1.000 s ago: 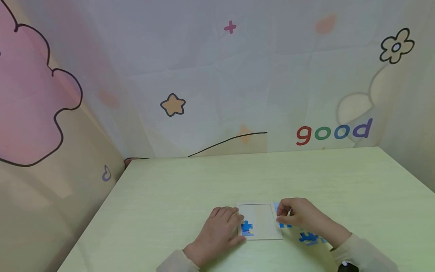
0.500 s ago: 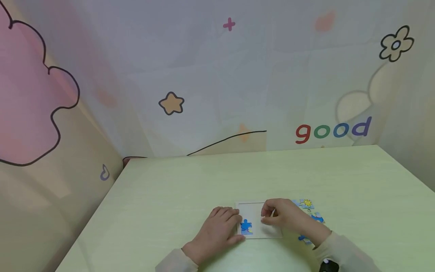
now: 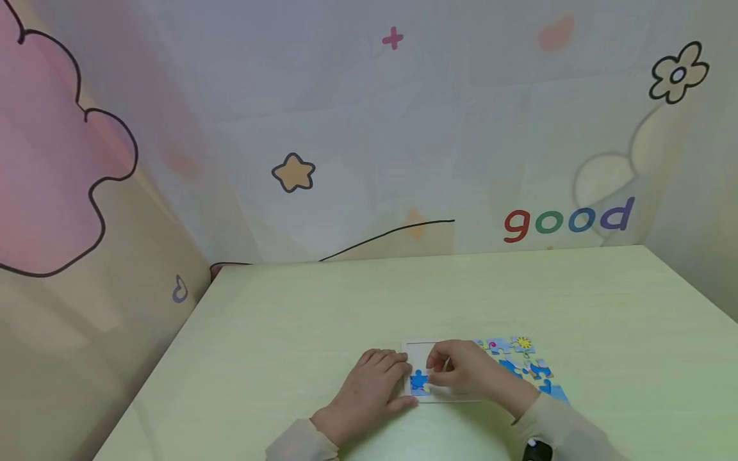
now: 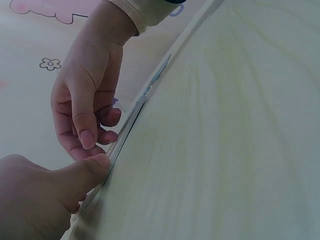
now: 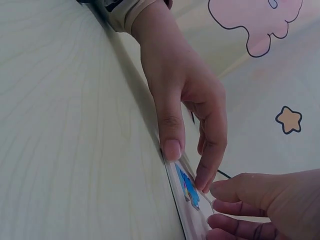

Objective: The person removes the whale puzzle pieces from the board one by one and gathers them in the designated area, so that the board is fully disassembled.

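A white puzzle tray [image 3: 416, 353] lies on the table, with a blue jigsaw piece [image 3: 418, 383] in its front left corner. My left hand [image 3: 369, 387] rests at the tray's left side, fingers on the left rim and thumb by the front corner. Over the tray, just right of that piece, my right hand [image 3: 475, 368] pinches a puzzle piece that its fingers almost wholly hide. In the right wrist view the placed blue piece [image 5: 187, 187] shows between the left thumb and fingers. The left wrist view shows my right hand [image 4: 90, 95] with thumb and fingers curled downward.
Several loose puzzle pieces [image 3: 523, 346], one with a yellow flower, lie right of the tray, partly behind the right forearm. A pale wooden table [image 3: 323, 307] carries everything. Printed cloth walls [image 3: 369, 147] stand behind it and at the left.
My right hand has moved left from the loose pieces to over the tray, close to the placed blue piece. More loose pieces now show. The left hand has stayed at the tray's side.
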Available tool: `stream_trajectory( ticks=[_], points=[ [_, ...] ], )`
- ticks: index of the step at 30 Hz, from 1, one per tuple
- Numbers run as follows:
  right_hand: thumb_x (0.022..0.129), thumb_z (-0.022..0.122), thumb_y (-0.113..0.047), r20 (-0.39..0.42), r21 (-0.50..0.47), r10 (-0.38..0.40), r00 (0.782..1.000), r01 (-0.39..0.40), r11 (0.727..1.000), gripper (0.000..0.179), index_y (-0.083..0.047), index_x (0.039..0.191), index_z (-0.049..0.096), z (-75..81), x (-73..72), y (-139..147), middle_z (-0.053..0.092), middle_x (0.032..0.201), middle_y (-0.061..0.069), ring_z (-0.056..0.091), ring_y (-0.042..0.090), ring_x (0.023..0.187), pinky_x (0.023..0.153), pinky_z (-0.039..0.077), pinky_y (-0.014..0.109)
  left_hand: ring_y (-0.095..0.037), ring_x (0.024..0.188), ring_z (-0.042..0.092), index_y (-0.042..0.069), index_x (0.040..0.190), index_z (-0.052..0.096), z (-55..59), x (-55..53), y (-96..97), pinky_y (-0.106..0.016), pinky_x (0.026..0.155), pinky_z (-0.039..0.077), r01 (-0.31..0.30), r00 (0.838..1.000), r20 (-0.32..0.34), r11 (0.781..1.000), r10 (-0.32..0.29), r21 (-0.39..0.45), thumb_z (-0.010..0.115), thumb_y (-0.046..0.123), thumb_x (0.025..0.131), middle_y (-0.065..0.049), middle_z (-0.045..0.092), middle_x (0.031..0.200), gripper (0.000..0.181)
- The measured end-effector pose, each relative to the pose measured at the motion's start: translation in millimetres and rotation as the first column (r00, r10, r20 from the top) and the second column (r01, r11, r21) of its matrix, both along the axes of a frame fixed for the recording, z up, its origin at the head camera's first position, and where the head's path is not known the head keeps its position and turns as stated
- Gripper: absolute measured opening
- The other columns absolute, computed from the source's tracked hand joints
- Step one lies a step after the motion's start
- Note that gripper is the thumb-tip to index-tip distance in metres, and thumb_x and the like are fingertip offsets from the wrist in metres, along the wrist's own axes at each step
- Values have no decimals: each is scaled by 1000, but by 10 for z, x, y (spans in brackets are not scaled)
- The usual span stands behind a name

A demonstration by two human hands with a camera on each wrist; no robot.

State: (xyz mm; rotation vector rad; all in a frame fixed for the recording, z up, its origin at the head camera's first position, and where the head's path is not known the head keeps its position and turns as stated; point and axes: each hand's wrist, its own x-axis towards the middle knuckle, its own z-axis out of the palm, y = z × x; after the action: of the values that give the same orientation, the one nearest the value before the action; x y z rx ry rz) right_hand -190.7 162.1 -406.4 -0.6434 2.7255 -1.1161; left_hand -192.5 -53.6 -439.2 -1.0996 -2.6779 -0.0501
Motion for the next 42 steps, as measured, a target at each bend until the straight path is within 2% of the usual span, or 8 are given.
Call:
stream_trajectory(
  ticks=[4, 10, 17, 24, 42],
  points=[
    [82, 73, -13, -7, 27, 15, 1000, -14, 1000, 10, -10, 85, 64, 3, -17, -54, 60, 74, -4, 50, 6, 65, 61, 42, 21, -14, 123, 53, 18, 122, 62, -7, -3, -7, -34, 107, 36, 11, 1000, -14, 1000, -11, 21, 53, 56, 92, 3, 60, 131, 49],
    [80, 74, -11, -16, 72, -6, 1000, 7, 997, 10, -10, 85, 65, 14, -28, -130, 61, 75, -4, 51, 8, 67, 63, 42, 21, -14, 122, 54, 17, 120, 63, -19, -3, -12, -34, 106, 37, 18, 1000, -25, 999, -17, 46, 54, 56, 91, 3, 61, 130, 49],
    [78, 76, -8, -46, 95, -6, 999, 11, 995, 12, -8, 85, 67, -30, -48, -194, 61, 74, -4, 51, 7, 68, 64, 43, 21, -14, 122, 53, 18, 121, 62, -17, 0, -11, -33, 107, 37, 7, 1000, -21, 999, -6, 33, 55, 56, 91, 3, 61, 130, 50],
    [78, 76, -8, -67, 98, 12, 998, -5, 995, 12, -8, 84, 66, -36, -54, -209, 62, 73, -4, 51, 6, 67, 63, 43, 20, -15, 122, 54, 17, 122, 62, -19, -4, -5, -33, 107, 37, 2, 1000, -26, 1000, -1, 27, 55, 56, 90, 2, 61, 130, 51],
    [80, 72, -4, -39, 41, 16, 999, -15, 999, 14, -10, 85, 61, 10, -24, -185, 63, 74, -4, 51, 5, 66, 61, 41, 20, -15, 121, 54, 17, 120, 62, -24, -2, -5, -33, 107, 37, 18, 999, -28, 999, -17, 35, 55, 54, 91, 2, 61, 129, 48]
  ],
)
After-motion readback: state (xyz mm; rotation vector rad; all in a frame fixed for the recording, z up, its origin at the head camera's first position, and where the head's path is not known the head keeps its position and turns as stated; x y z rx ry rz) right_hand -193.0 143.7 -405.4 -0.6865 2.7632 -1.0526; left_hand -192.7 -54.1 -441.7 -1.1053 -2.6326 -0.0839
